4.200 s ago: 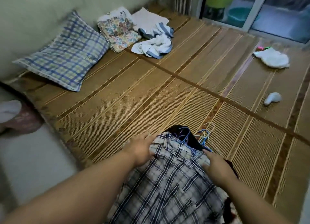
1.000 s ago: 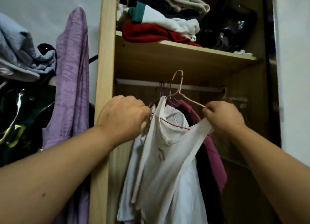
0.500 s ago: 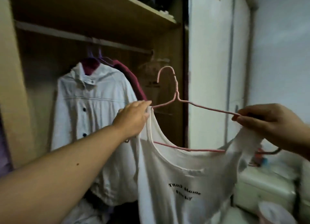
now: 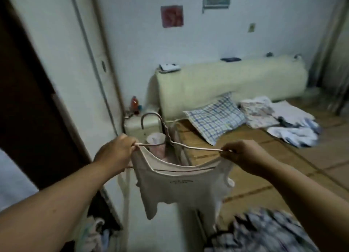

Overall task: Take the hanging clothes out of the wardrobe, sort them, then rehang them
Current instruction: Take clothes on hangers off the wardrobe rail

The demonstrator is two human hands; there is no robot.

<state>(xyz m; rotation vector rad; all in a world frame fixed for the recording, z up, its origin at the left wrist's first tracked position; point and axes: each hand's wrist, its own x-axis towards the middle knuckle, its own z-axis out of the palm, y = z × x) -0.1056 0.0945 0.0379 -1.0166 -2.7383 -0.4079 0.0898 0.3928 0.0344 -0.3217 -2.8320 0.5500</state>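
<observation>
A white sleeveless top (image 4: 181, 191) with small dark print hangs on a pink wire hanger (image 4: 166, 136), held up in mid-air in front of me. My left hand (image 4: 115, 153) grips the hanger's left end together with the top's strap. My right hand (image 4: 243, 155) pinches the right end and the other strap. A plaid shirt (image 4: 264, 233) lies on the bamboo mat of the bed (image 4: 273, 157) at the bottom right. The dark wardrobe edge (image 4: 24, 93) stands at the far left.
On the bed lie a checked pillow (image 4: 215, 117), folded floral cloth (image 4: 256, 112) and a white and blue garment (image 4: 294, 130). A cream headboard (image 4: 232, 79) backs the bed. A small cabinet (image 4: 139, 125) with a red bottle (image 4: 134, 104) stands beside it.
I have turned from the wardrobe toward the bed, carrying the white top on its hanger with both hands. Earlier the plaid shirt was laid on the mat.
</observation>
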